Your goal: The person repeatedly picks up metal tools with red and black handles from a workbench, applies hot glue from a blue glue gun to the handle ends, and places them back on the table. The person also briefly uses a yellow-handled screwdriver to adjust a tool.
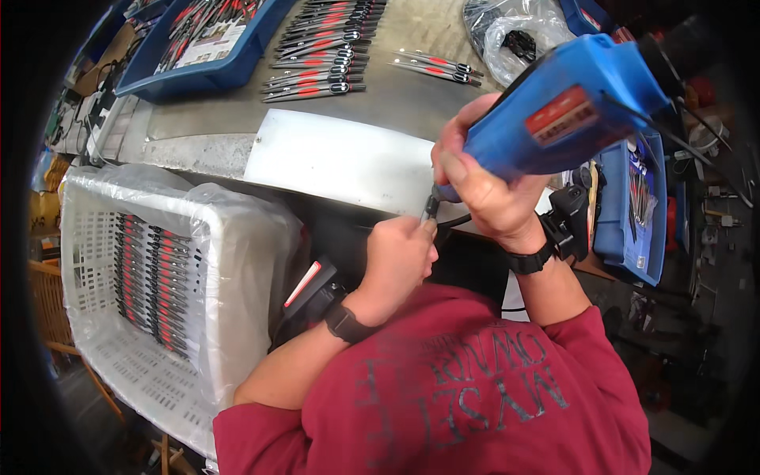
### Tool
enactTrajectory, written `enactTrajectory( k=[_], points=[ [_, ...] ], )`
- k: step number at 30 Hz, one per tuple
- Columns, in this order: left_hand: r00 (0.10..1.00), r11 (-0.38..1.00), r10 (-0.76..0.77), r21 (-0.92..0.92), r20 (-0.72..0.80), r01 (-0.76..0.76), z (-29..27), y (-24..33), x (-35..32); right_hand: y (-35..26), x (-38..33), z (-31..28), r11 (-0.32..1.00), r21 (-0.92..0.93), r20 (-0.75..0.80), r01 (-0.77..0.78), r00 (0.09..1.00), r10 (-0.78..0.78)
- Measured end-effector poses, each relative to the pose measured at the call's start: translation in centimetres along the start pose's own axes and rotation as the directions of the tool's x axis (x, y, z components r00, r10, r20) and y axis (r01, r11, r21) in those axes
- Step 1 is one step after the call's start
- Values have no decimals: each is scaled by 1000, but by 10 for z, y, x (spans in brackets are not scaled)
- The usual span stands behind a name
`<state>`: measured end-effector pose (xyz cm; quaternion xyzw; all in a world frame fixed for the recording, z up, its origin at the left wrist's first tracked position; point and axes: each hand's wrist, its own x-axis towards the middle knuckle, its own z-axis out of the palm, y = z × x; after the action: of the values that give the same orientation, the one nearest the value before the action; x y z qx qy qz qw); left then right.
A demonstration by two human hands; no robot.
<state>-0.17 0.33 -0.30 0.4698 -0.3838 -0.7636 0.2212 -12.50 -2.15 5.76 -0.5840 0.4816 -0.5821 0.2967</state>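
Note:
My right hand (495, 190) is closed around a blue corded power tool (570, 103) with a red label and a black rear end. The tool slants down, its narrow nose meeting the top of a slim piece with a dark end (430, 208). My left hand (396, 257) grips that piece upright, its fingers wrapped round it so most is hidden. Both hands are in front of my body, by the near edge of a white board (317, 158). Rows of slender grey, red and black pen-like tools (321, 59) lie on the bench beyond.
A white plastic basket (142, 188), lined with clear film, holds stacked pen-like tools at left. One blue tray (194, 83) with more stands at back left, another (653, 265) at right. Two or three pen-like tools (435, 66) lie beside a clear plastic bag (507, 36).

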Motion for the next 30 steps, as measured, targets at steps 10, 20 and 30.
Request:
enactTrajectory(
  k=[10, 20, 30],
  points=[
    [1000, 999, 2, -39, 10, -2, -1, 3, 0, -8, -3, 2, 997, 64, -7, 46, 999, -46],
    [1000, 995, 22, 97, 8, -23, 0, 8, -4, -22, -21, -27, 914, 373, -336, 160, 941, -28],
    [878, 759, 471, 467, 87, -453, -15, 80, 49, -16, -23, -66, 809, 495, -449, 317, 890, -74]
  ],
)
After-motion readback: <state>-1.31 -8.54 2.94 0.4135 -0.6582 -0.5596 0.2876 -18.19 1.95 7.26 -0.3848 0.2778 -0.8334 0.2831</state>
